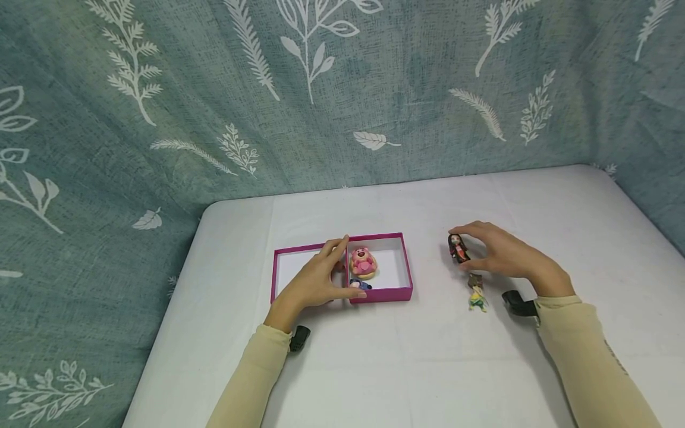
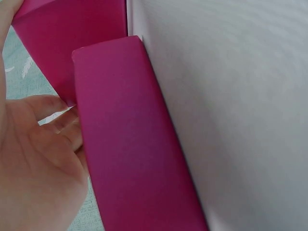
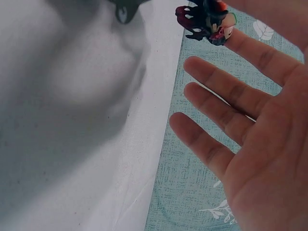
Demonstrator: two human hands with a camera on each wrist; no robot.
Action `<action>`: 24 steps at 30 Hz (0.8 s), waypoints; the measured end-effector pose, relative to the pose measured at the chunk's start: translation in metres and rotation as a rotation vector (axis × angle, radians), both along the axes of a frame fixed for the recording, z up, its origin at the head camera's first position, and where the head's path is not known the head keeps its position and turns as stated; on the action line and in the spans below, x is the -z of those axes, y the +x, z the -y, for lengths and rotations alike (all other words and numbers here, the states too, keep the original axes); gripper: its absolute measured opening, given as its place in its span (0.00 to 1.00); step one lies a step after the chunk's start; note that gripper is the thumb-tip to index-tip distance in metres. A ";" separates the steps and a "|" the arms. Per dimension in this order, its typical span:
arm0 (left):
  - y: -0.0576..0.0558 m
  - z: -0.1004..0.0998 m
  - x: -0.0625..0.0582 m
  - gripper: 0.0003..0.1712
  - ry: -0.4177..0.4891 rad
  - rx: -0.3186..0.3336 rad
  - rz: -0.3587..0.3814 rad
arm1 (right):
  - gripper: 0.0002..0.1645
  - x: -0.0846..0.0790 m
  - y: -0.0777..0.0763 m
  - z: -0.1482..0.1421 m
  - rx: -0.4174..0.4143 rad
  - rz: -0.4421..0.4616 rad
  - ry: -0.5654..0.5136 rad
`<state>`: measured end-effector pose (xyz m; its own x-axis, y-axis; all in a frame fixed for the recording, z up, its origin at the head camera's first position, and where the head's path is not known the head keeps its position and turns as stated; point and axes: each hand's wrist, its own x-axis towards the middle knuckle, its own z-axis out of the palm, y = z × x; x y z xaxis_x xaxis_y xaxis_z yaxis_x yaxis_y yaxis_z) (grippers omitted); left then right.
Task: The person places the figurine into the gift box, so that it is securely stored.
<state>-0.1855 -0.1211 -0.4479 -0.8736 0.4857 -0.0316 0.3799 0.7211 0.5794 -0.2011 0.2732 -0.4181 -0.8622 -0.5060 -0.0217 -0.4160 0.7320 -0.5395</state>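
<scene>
My right hand [image 1: 505, 252] pinches a small doll figurine [image 1: 458, 248] with long black hair and a red outfit, between thumb and index finger. In the right wrist view the other fingers [image 3: 216, 77] extend past the figurine [image 3: 207, 21]. My left hand [image 1: 313, 279] spans the near end of a magenta box [image 1: 382, 294], thumb at its front wall and fingertips at its back corner. Inside the box are a pink bear figurine [image 1: 363, 263] and a small blue figurine [image 1: 361, 285]. The left wrist view shows magenta walls [image 2: 125, 134] beside the palm [image 2: 38, 178].
A second magenta-edged tray [image 1: 274, 276] with a white inside adjoins the box at left, partly behind my left hand. Another figurine [image 1: 477, 299], brown-haired in yellow and green, lies on the white table [image 1: 428, 368] below my right hand. Patterned green cloth [image 1: 342, 137] hangs behind.
</scene>
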 end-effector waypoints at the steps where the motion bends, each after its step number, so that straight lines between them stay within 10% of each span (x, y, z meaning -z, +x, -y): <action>1: 0.000 0.000 0.000 0.68 0.000 0.000 0.001 | 0.44 0.000 0.000 0.001 -0.001 0.001 0.000; 24: 0.000 0.001 -0.001 0.68 0.002 -0.008 0.022 | 0.44 0.000 0.002 0.015 -0.050 0.009 -0.050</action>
